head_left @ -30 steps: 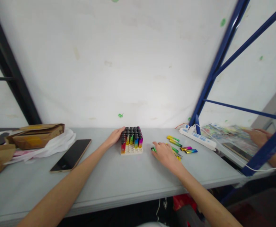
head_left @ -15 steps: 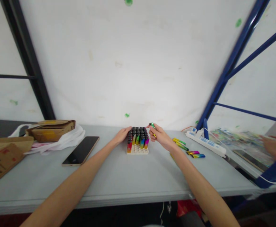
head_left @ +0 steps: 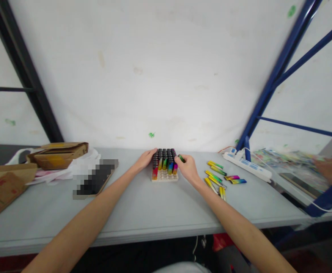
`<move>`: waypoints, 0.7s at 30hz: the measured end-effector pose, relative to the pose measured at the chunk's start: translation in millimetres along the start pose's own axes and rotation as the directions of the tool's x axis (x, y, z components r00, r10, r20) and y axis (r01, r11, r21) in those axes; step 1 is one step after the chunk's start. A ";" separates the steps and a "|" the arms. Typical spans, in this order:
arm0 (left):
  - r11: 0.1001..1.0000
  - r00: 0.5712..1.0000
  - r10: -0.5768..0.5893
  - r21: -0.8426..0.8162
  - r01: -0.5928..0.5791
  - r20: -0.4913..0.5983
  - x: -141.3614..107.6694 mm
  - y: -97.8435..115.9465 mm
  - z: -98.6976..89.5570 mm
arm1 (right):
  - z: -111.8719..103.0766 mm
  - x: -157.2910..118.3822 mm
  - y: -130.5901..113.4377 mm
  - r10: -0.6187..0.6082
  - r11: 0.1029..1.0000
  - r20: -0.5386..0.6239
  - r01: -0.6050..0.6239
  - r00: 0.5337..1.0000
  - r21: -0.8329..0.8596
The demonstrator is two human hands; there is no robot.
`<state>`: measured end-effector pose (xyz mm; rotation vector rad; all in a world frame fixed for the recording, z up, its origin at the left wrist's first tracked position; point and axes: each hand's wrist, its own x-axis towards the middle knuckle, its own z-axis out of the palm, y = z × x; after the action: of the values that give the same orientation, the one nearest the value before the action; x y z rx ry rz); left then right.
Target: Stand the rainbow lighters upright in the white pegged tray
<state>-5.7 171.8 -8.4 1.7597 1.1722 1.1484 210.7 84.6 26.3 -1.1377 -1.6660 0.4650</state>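
Observation:
Near the back of the table, a white holed tray [head_left: 165,179] holds upright lighters [head_left: 164,154] with dark tops and shiny coloured bodies. Several holes along its front side are bare. My left hand [head_left: 145,159] is against the left side of this block, fingers together and partly hidden behind it. To the block's right, my right hand [head_left: 188,169] is closed around a green lighter [head_left: 181,158], tilted, its lower part hidden by the fingers. Several loose lighters [head_left: 215,179], mostly yellow and green, lie on the table right of my right forearm.
A phone [head_left: 99,178], partly pixelated, lies left of my left forearm. Farther left are cardboard boxes [head_left: 59,157] and a white plastic bag [head_left: 90,153]. On the right stand a power strip [head_left: 248,167] and a blue frame post [head_left: 271,91]. Beyond it is another person's hand [head_left: 329,170].
My right hand has brought the lighter down and closer to the block's right side. More loose lighters show beside my forearm. My left hand stays at the block; the view has shifted slightly.

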 end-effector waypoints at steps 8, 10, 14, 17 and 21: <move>1.000 1.000 0.024 -0.015 -0.025 -0.016 4.1 -8.8 0.1 | -1.8 1.8 2.8 -0.007 0.999 -0.031 0.006 0.999 -0.044; 0.999 0.999 0.037 -0.026 -0.038 -0.019 4.1 -9.4 0.4 | -3.2 1.4 1.3 -0.021 0.999 -0.033 0.019 0.999 -0.044; 0.999 0.999 0.022 -0.026 -0.022 -0.028 2.8 -6.9 0.5 | -4.9 0.3 -1.3 -0.058 0.998 -0.010 0.058 0.998 -0.039; 1.000 1.000 0.007 -0.018 -0.007 -0.026 1.3 -4.0 0.2 | -4.4 -0.8 -1.3 -0.057 0.997 0.009 0.057 0.998 -0.045; 1.000 1.000 -0.001 -0.003 0.000 -0.027 -0.8 -0.7 -0.4 | -4.0 -2.7 -1.9 -0.057 0.997 0.025 0.058 0.998 -0.052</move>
<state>-6.5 171.4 -9.1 1.7462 1.1858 1.1765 213.5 80.6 28.0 -1.1231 -1.7357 0.4018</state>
